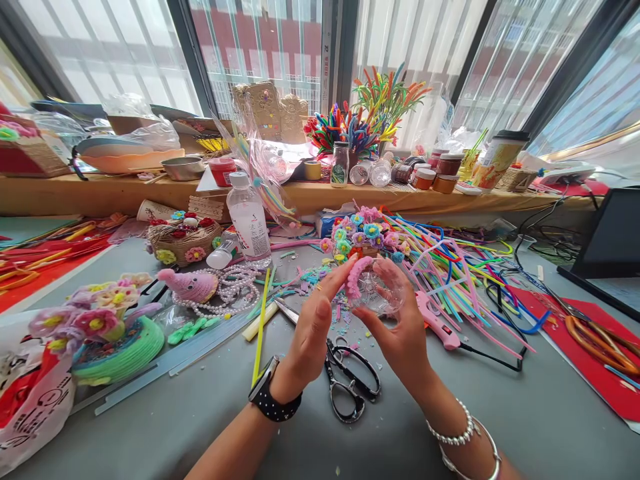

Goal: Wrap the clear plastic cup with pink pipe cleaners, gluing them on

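Right hand (401, 327) grips clear cup (371, 291)

Left hand (309, 333) – fingers straight, holding nothing – stands beside the cup's pink trim (353, 281). Cup is above the surface (320, 453), short of its far edge; 1 pair of black-handled scissors (351, 385) lies nearer.

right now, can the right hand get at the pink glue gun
Probably yes: the pink glue gun lies right beside the right hand, mostly uncovered. But that hand is curled around the clear cup, so it would likely need to let go first.
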`<action>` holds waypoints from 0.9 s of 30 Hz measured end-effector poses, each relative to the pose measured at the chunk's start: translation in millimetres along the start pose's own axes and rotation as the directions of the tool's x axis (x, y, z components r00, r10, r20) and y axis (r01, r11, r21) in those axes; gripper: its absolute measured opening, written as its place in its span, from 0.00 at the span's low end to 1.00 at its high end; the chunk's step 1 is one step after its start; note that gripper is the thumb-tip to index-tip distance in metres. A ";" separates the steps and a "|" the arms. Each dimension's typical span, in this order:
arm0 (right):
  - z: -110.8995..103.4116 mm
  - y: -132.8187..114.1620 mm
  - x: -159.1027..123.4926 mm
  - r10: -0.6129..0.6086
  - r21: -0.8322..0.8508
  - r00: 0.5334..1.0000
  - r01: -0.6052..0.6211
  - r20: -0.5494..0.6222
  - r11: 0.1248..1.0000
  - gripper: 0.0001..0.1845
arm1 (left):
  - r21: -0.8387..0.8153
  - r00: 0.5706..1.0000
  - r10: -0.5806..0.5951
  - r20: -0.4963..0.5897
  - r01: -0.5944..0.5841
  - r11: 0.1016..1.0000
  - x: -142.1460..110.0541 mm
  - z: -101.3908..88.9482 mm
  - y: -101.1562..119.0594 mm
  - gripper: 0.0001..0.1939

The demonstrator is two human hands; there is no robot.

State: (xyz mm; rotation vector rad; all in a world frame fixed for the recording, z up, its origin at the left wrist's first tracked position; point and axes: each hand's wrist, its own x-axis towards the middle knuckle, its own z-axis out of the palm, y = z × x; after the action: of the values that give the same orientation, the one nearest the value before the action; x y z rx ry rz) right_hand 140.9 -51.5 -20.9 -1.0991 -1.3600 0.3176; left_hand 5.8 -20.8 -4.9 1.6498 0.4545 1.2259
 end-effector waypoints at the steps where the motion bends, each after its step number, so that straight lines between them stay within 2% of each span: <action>1: -0.3 0.0 0.4 0.014 0.006 1.000 -0.013 -0.013 1.000 0.37 | 0.009 1.000 0.012 -0.001 -0.012 1.000 0.0 0.3 -0.2 0.32; 7: -2.4 -1.6 2.3 0.097 0.048 0.994 -0.095 -0.048 0.994 0.35 | 0.031 0.999 0.048 0.018 -0.048 0.998 1.3 1.1 -0.9 0.31; 12: -2.8 -2.1 3.6 0.110 0.053 0.991 -0.107 -0.072 0.993 0.36 | 0.028 0.999 0.043 0.023 -0.044 0.999 1.5 0.6 -1.5 0.31; 24: -0.9 -2.7 3.1 0.102 0.077 0.994 -0.104 0.031 0.992 0.36 | 0.024 0.999 0.022 -0.029 -0.021 0.999 2.2 -0.6 0.4 0.32; 27: -2.3 -2.7 4.1 0.126 0.146 0.989 -0.137 0.083 0.980 0.35 | 0.056 0.997 0.049 -0.052 -0.046 0.997 2.3 -0.5 0.7 0.31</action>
State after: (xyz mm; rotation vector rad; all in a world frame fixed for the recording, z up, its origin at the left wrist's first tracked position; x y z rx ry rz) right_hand 142.9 -50.8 -15.9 -1.0605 -1.3068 0.5544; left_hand 6.2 -19.1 -3.2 1.6864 0.4884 1.3051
